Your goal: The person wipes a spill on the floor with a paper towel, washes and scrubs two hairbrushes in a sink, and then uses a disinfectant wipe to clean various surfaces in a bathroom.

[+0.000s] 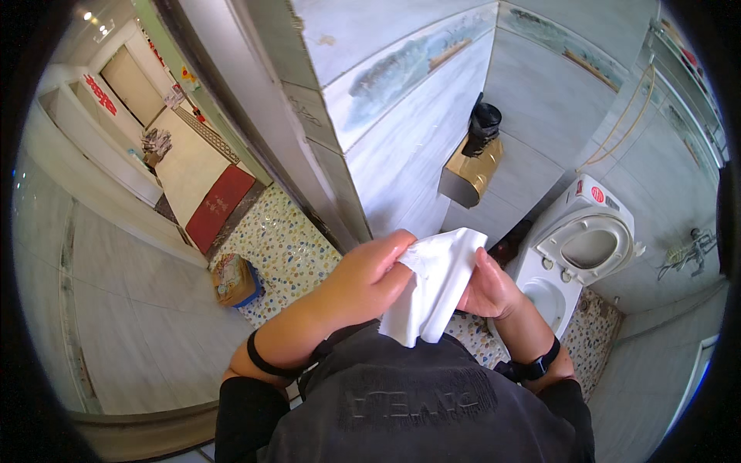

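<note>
A white sheet of tissue paper (437,278) hangs between my two hands, in front of my dark shirt. My left hand (376,278) pinches its upper left part, thumb on top. On the other side my right hand (491,285) has the paper's right edge between thumb and fingers; the fingers are partly hidden behind the sheet. The paper is creased and folded over, with its lower end hanging loose. Both hands look wet.
Ahead on the tiled wall is a gold paper holder (477,173) with a black plastic bag (485,122) on top. A white toilet (544,301) with raised lid stands at right. Left are a bin (234,280), a doorway and a red mat (219,208).
</note>
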Tool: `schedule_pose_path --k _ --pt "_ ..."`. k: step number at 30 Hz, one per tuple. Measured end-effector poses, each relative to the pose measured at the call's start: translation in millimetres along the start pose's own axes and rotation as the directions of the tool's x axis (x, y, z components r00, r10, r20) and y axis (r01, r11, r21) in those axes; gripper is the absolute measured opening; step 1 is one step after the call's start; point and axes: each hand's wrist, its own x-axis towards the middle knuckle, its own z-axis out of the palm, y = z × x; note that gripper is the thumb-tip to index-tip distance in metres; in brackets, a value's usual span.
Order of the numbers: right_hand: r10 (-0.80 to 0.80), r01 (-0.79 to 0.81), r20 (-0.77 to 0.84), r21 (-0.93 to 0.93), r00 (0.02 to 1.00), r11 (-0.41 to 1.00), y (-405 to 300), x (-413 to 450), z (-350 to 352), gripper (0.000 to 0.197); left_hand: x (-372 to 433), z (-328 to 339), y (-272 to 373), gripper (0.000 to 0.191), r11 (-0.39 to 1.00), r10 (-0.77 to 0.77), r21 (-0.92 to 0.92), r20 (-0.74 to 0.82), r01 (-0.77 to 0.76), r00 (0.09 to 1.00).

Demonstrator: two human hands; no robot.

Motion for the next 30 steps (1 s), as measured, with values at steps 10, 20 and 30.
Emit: schedule_pose_path --k 10,20,30 --pt "0.069 -0.071 0.046 0.023 0.997 0.997 32 -17 -31 0.078 -10 -45 25 0.036 0.712 0.082 -0.656 -0.277 -0.251 0.957" --pt "-0.342 0.153 -0.241 -0.569 0.908 0.808 8 -10 -18 0.04 -26 -68 24 0.02 0.908 -0.062 -0.386 -0.514 -0.166 0.856" --pt "-0.682 0.237 -0.083 -0.901 0.727 0.363 -31 -5 37 0.035 -18 -37 3 0.045 0.676 -0.183 0.736 0.207 -0.03 0.961"
